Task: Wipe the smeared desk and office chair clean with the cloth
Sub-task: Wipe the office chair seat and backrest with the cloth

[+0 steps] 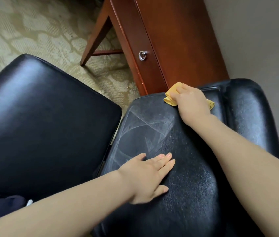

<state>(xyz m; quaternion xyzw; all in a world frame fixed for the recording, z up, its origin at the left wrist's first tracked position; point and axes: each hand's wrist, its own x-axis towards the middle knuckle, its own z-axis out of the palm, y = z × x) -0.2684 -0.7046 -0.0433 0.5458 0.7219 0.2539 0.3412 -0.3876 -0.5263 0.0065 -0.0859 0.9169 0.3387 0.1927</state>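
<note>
A black leather office chair fills the lower view, its backrest (pixel 152 130) marked with pale streaky smears and its seat (pixel 37 117) at the left. My right hand (pixel 191 101) grips a bunched yellow cloth (pixel 171 95) and presses it on the backrest's far edge. My left hand (pixel 150 175) lies flat on the backrest, fingers straight. The reddish wooden desk (pixel 174 40) stands just beyond the chair, its top running up the frame.
A drawer front with a silver ring pull (pixel 142 55) faces left on the desk. A slanted desk leg (pixel 97 36) stands on patterned beige carpet (pixel 32 31). A grey wall (pixel 258 40) runs along the right, close behind the desk and chair.
</note>
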